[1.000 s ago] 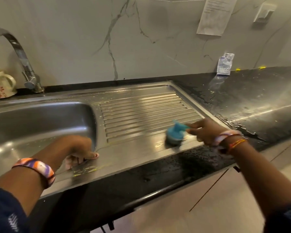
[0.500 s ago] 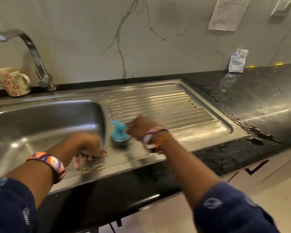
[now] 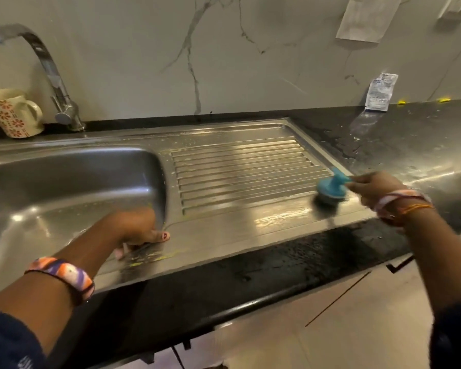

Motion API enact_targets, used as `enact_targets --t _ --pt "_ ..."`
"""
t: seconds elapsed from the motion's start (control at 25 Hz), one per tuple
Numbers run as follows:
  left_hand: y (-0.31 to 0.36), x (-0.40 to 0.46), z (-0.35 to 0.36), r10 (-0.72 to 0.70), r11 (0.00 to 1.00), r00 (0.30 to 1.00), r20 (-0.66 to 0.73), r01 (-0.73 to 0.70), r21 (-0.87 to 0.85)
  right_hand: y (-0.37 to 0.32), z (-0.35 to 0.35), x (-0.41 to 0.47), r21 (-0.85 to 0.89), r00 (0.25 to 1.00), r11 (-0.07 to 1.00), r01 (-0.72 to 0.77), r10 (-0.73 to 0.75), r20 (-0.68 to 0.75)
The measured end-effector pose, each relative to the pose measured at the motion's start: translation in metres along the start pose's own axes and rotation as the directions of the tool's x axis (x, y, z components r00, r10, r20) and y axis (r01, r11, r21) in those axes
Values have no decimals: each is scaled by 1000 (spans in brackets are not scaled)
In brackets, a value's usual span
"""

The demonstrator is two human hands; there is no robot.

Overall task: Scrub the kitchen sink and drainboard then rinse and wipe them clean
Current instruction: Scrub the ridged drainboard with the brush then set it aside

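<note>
Right hand (image 3: 375, 190) grips the blue scrub brush (image 3: 329, 189) by its handle, bristles down on the drainboard (image 3: 250, 182) at 3 o'clock. Left hand (image 3: 136, 229) rests on the sink (image 3: 64, 182) rim, fingers curled loosely, holding nothing. Tap (image 3: 51, 73) and mug (image 3: 14, 113) at 10 o'clock; packet (image 3: 379, 91) against the wall at 2 o'clock.

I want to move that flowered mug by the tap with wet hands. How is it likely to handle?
The mug looks ceramic, so probably stiff, fairly heavy for its size, and breakable if dropped. Its glazed surface may be slippery in wet hands; the handle offers a surer hold. It seems to lean, so a nudge might tip it.
</note>
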State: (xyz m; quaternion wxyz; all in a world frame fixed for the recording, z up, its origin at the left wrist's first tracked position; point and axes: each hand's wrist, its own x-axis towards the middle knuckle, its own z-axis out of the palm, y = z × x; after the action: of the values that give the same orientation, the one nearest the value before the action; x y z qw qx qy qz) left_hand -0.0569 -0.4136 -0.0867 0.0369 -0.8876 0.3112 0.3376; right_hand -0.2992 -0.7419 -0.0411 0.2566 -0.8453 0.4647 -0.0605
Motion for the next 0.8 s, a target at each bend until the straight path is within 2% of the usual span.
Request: enact_targets --t 0.08,0.2,0.32,0.4,0.48,0.56,0.64,0.72,0.8 --pt "2 -1 1 10 999 1000 -24 -9 45 8 -8 2 19 999 999 -45 45 -2" --pt "3 -2 -3 -22 1000 1000 18 22 -13 -41 20 -20 97 980 991 96 -111 166" --pt "3 0 -5 -67 992 995 72 74 -103 -122 90 -50 193 848 913 360 -406 341" --pt "-1 1 -2 -97 982 993 74 107 -155 -168 132 -68 193 747 827 528 -561 357" --pt "-5 1 0 -110 970 992 58 120 -211 -190 145 -77 112 745 804 584 -586 319" --pt "-7 1 1 -98 975 995 35 103 -198 -172 132 -74 151 751 822 549 -564 343" --pt "-6 1 2 -78 987 997 20 80 -138 -133 101 -65 264 792 863 431 -502 348" --pt "-5 0 1 -62 994 998 12 63 -95 -88 63 -43 222 887 937 271 -333 320" --pt "-2 -2 1 -39 999 999 4 39 -18 -45 25 -13 184 969 979 84 -123 213"
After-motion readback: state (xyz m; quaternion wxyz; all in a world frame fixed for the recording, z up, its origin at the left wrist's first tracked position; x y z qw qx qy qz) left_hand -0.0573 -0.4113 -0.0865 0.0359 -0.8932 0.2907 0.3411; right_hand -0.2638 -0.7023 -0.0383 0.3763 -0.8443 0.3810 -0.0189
